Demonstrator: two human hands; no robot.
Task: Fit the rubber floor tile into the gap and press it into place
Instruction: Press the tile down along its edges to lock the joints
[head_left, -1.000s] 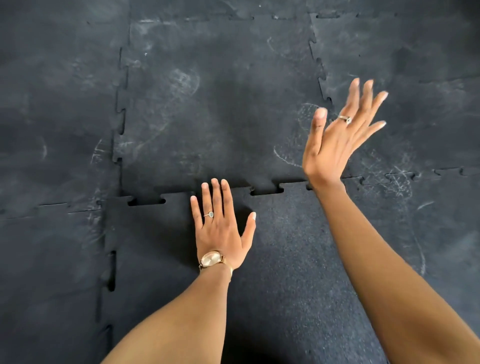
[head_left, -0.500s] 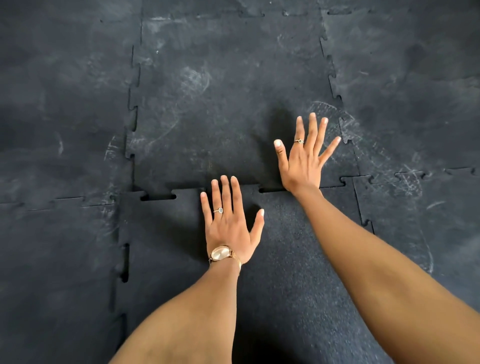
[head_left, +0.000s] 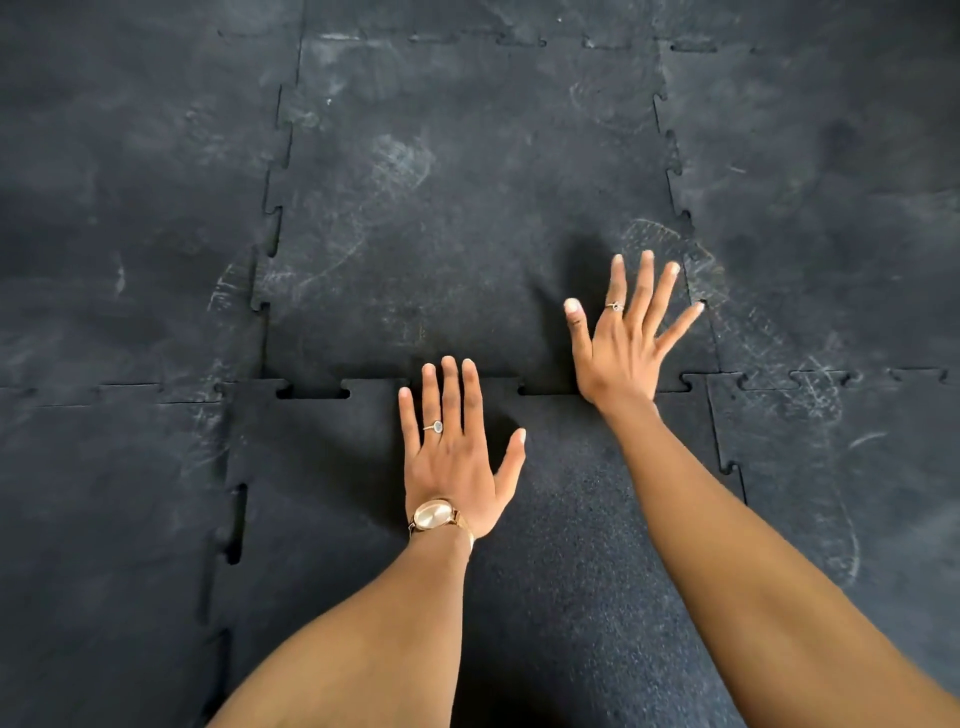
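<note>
Fingers (head_left: 452, 395) of the left hand (head_left: 457, 457) lie flat and nearly together on the rubber floor tile (head_left: 322, 493), tips at its far seam; the right hand (head_left: 623, 343) splays wide, its heel on that seam (head_left: 545, 391). Open slots (head_left: 314, 393) remain along the joint, so uneven pressing could leave tabs proud or lift the left edge.

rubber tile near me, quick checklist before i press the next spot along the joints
1. Far seam: not ok, open slots left of the left hand.
2. Left seam: not ok, dark slots showing.
3. Right seam: ok, teeth look closed.
4. Rubber tile in the gap: ok.
5. Left hand flat on tile: ok.
6. Right hand pressing: cannot tell, fingers spread over the far seam.
</note>
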